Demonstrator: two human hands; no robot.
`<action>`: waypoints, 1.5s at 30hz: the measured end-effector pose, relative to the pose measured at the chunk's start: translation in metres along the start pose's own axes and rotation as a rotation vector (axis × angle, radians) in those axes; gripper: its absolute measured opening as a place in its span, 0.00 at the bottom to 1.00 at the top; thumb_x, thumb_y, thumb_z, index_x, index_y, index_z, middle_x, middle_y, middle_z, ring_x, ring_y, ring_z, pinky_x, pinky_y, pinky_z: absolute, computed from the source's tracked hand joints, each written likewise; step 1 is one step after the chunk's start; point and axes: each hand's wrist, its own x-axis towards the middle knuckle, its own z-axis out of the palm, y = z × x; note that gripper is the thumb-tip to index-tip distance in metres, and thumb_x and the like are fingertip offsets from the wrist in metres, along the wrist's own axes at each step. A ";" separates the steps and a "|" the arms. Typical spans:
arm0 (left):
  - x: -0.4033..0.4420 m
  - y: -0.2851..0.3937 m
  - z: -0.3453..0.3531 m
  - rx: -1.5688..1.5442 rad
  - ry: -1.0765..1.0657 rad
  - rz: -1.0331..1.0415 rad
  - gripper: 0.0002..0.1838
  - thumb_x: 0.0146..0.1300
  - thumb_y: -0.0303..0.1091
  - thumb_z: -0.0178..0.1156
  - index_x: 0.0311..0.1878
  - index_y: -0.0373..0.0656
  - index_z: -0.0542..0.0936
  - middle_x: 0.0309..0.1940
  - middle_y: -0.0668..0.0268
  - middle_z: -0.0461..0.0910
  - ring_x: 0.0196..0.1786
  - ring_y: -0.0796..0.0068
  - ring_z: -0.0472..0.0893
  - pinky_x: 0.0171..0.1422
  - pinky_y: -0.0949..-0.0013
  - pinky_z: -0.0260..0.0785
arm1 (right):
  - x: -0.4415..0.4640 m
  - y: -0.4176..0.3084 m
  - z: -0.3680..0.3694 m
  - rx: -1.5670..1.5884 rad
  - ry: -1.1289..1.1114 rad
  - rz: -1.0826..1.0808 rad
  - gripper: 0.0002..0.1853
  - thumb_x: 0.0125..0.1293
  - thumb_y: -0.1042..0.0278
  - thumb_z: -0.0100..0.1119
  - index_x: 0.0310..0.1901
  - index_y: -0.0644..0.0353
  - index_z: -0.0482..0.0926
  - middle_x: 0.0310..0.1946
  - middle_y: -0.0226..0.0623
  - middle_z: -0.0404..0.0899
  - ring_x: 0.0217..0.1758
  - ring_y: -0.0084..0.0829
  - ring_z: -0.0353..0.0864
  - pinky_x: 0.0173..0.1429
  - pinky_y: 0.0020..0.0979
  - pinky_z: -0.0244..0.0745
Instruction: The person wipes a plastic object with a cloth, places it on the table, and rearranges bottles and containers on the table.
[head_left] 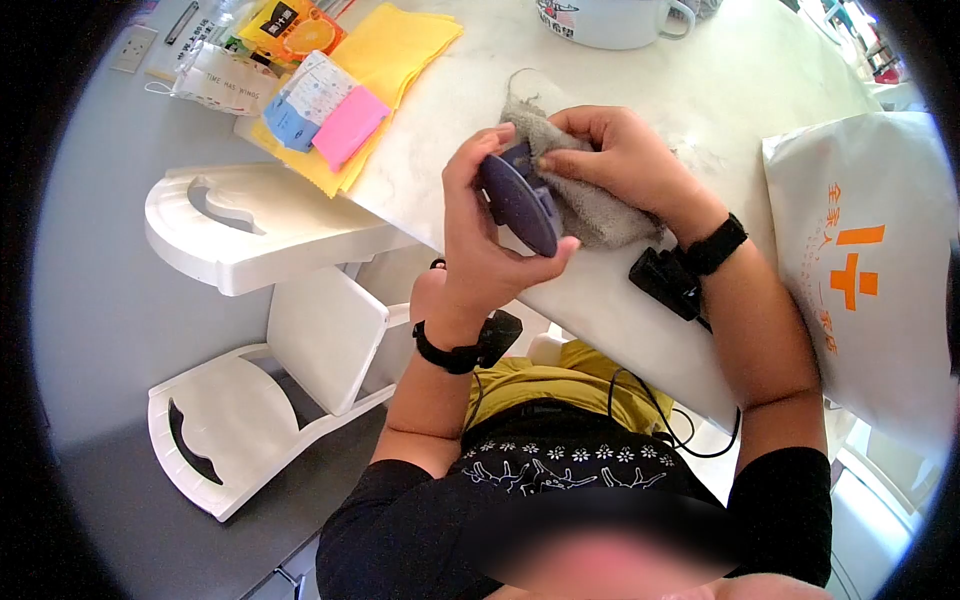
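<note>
My left hand (pixel 482 220) is wrapped round a dark purple oval plastic piece (pixel 520 205), holding it tilted above the table's near edge. The piece has a flat rounded face and a raised part behind; its exact kind I cannot make out. In my right hand (pixel 615 160) is a grey fluffy cloth (pixel 605 212), pinched between thumb and fingers. The cloth's left side touches the back of the purple piece, and its lower part hangs toward the tabletop. Each wrist wears a black strap with a small black box.
On the white table (pixel 480 90), a yellow cloth (pixel 405 60) lies under a pink and blue packet (pixel 325 110) and other packets. A white mug (pixel 610 22) stands at the back. A large white bag (pixel 865 270) is right, white chairs (pixel 230 415) left.
</note>
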 end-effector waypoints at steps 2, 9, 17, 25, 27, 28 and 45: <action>0.001 0.001 0.000 0.079 -0.027 0.057 0.54 0.38 0.28 0.77 0.69 0.43 0.55 0.66 0.54 0.60 0.66 0.62 0.65 0.70 0.62 0.61 | -0.001 0.005 0.001 -0.048 0.019 -0.011 0.18 0.58 0.64 0.62 0.48 0.65 0.81 0.32 0.44 0.83 0.34 0.27 0.81 0.44 0.31 0.76; -0.002 -0.002 0.001 -0.064 0.026 -0.070 0.54 0.38 0.29 0.77 0.69 0.42 0.56 0.65 0.56 0.61 0.66 0.63 0.65 0.72 0.61 0.59 | -0.004 -0.003 0.007 -0.171 0.115 -0.073 0.19 0.55 0.67 0.57 0.49 0.65 0.81 0.30 0.53 0.81 0.30 0.38 0.81 0.42 0.34 0.77; -0.002 -0.001 0.002 -0.065 0.077 -0.047 0.52 0.40 0.32 0.75 0.69 0.39 0.56 0.64 0.57 0.64 0.63 0.65 0.68 0.72 0.62 0.57 | -0.003 0.004 0.001 0.046 0.067 -0.037 0.20 0.61 0.69 0.51 0.52 0.68 0.79 0.32 0.42 0.83 0.31 0.31 0.79 0.43 0.31 0.76; -0.002 -0.001 0.001 -0.014 0.108 -0.021 0.52 0.40 0.35 0.75 0.69 0.39 0.57 0.64 0.58 0.64 0.63 0.66 0.67 0.71 0.62 0.58 | -0.004 0.000 -0.005 0.499 -0.025 0.190 0.19 0.66 0.66 0.56 0.55 0.71 0.77 0.39 0.35 0.82 0.40 0.24 0.79 0.49 0.27 0.75; -0.002 0.001 -0.001 0.020 0.058 -0.018 0.53 0.39 0.31 0.76 0.69 0.41 0.55 0.64 0.56 0.63 0.64 0.63 0.66 0.71 0.62 0.58 | -0.004 0.000 0.004 0.134 -0.032 -0.074 0.20 0.64 0.67 0.61 0.55 0.70 0.77 0.41 0.37 0.84 0.41 0.25 0.80 0.51 0.28 0.75; -0.002 0.001 -0.002 0.054 0.009 -0.015 0.55 0.37 0.27 0.77 0.69 0.42 0.54 0.64 0.55 0.61 0.66 0.61 0.65 0.72 0.61 0.57 | -0.001 0.005 0.004 0.064 -0.020 -0.092 0.21 0.62 0.68 0.64 0.55 0.67 0.78 0.42 0.41 0.85 0.42 0.26 0.81 0.51 0.30 0.76; -0.008 -0.002 -0.002 0.008 0.123 -0.001 0.55 0.37 0.31 0.78 0.69 0.41 0.56 0.65 0.54 0.62 0.65 0.62 0.66 0.73 0.61 0.57 | -0.002 0.001 0.002 0.463 0.076 0.008 0.19 0.69 0.70 0.54 0.58 0.69 0.75 0.44 0.34 0.82 0.43 0.22 0.79 0.49 0.24 0.76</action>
